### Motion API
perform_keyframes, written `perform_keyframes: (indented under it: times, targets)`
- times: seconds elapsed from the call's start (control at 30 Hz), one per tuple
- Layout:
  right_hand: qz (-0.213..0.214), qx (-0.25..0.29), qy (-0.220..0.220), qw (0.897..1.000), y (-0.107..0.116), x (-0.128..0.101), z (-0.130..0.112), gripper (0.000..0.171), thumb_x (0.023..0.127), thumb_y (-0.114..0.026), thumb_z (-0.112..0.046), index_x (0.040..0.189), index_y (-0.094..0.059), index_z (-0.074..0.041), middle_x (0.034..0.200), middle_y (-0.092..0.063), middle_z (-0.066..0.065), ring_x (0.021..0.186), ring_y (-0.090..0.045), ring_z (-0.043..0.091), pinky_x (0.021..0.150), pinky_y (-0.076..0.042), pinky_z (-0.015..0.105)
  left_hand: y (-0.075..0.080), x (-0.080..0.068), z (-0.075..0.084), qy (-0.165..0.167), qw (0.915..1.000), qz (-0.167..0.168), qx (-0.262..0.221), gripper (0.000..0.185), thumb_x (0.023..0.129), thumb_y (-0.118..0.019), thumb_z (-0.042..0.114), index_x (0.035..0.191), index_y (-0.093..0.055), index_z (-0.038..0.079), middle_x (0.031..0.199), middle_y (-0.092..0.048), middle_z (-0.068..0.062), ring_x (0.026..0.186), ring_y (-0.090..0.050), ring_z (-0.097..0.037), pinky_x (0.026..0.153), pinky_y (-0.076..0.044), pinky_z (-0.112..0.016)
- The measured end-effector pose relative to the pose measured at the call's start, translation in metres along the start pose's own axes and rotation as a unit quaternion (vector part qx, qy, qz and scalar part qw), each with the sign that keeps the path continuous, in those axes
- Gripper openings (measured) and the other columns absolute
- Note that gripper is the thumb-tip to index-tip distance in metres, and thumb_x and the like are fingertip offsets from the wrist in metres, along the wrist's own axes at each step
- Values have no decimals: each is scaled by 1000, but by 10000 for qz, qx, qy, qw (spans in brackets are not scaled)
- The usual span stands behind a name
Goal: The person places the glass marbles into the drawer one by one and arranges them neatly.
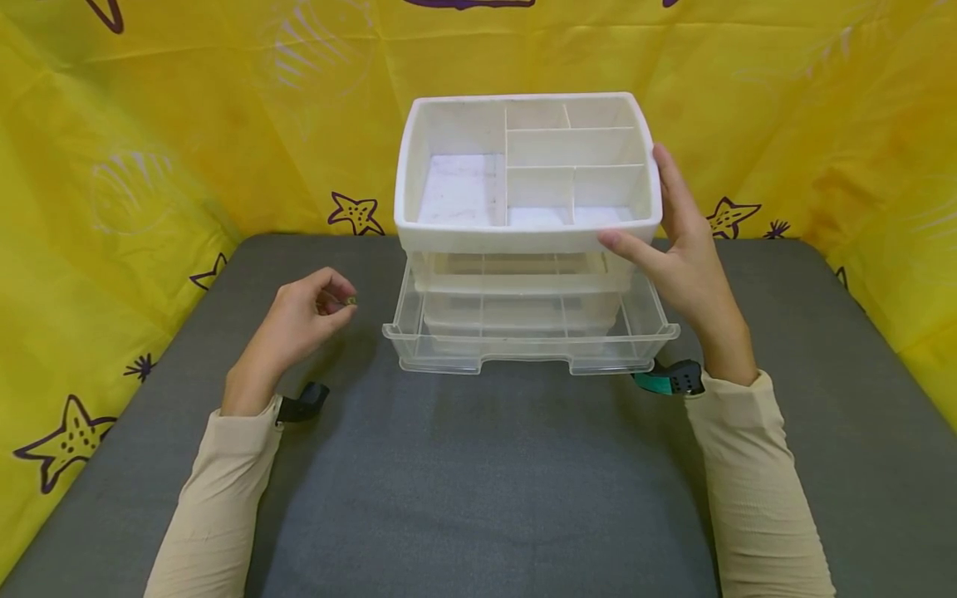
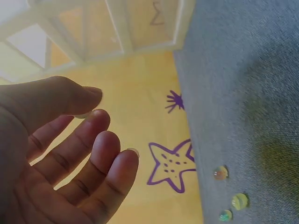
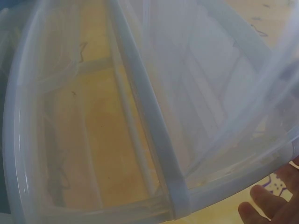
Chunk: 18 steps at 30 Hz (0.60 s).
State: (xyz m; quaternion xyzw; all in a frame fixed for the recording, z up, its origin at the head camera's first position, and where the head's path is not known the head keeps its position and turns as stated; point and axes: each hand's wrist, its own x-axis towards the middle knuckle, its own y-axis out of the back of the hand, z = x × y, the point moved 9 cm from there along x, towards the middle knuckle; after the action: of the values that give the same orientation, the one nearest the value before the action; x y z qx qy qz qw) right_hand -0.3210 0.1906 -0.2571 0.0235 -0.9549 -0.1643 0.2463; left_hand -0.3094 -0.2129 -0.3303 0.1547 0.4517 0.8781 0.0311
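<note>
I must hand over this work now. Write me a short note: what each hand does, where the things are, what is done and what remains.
Left hand: pinches a small bead between thumb and fingertips, above the grey mat, left of the organizer.
Right hand: steadies the right side of the white organizer, thumb on its front rim.
Bottom clear drawer: pulled out and looks empty.
Three more beads lie on the mat near its edge, seen by the left wrist camera.
Done: drawer open, one bead picked up.
Left, probably: the held bead and the three on the mat are not stored.
</note>
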Motion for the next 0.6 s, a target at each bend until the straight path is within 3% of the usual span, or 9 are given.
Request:
perform_keyframes:
  times: [0.3,0.6]
  targets:
    - [5,-25,-18,10000,1,0,0,92,87,-75,-9,158,-20,-29,159,-34,-1,130,-46,21,104,-50,32,9,-3,21,-369,9986,391,19,10,88,-68,2,98,-66,2,85,-67,-11,73,-54,-15,65,-42,-13]
    - [7,-20,-11,10000,0,0,1,92,87,-75,-9,159,-20,-27,160,-34,-2,131,-47,22,99,-52,28,20,-6,36,-672,9927,979,-221,11,85,-67,-4,95,-67,1,88,-69,-11,69,-52,0,67,-44,-7]
